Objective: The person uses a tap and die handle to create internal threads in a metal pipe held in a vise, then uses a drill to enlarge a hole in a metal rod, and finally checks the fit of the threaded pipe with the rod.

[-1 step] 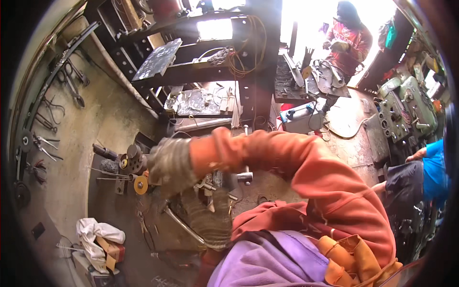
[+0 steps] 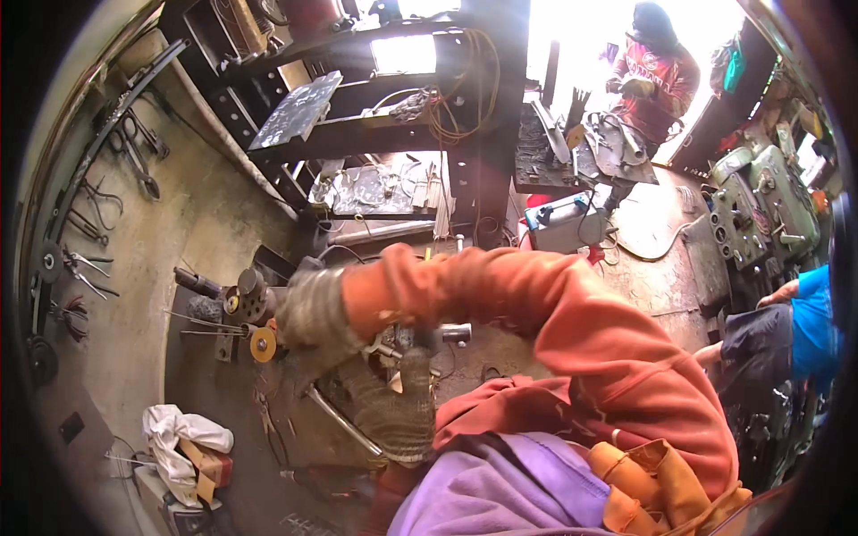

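Note:
My right hand [image 2: 313,308], in a striped grey work glove, reaches across to the left and is smeared by motion, so its fingers and anything in them cannot be made out. Closer to my body is my left hand [image 2: 389,415], gloved too, beside a slanting metal bar [image 2: 347,425]. Its grip is unclear. Metal fittings [image 2: 384,347] show between the two gloves, and a round-headed metal piece [image 2: 456,333] lies just to their right. Left of the right glove stand a yellow disc [image 2: 263,345] and a dark cylindrical metal part [image 2: 252,284].
Pliers [image 2: 266,418] lie on the dark bench [image 2: 198,384], with a white cloth [image 2: 174,438] and small box at its near left. Tools such as tongs [image 2: 138,165] hang at the left wall. One person [image 2: 657,76] stands at the far right; another in blue [image 2: 809,322] is nearer.
My right hand and forearm have shifted slightly left and down. My left hand stays in about the same place.

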The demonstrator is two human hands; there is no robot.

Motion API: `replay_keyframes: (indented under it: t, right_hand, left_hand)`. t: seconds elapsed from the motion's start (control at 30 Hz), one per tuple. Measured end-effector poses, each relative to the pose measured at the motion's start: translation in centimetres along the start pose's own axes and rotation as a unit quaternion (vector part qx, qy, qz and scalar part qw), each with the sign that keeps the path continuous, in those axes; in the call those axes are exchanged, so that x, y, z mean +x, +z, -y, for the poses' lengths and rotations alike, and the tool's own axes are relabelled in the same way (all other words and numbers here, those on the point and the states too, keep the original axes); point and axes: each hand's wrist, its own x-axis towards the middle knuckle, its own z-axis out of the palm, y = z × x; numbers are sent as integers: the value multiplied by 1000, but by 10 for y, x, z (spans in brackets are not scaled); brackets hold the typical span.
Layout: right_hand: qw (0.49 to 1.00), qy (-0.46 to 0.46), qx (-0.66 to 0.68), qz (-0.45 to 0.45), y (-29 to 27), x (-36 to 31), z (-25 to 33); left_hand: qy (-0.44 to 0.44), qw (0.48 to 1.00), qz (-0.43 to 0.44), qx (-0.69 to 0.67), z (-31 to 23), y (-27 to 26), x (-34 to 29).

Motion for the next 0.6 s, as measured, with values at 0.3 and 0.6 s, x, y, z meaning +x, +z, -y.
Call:
replay_keyframes:
  t: [0.3,0.6]
  right_hand:
    - [999,15,34,-7,16,1,1]
    - [976,80,-26,-199,60,-21,-8]
  left_hand:
    - [-45,992,-113,12,-14,33,10]
    - [-82,981,166,-55,11,-54,27]
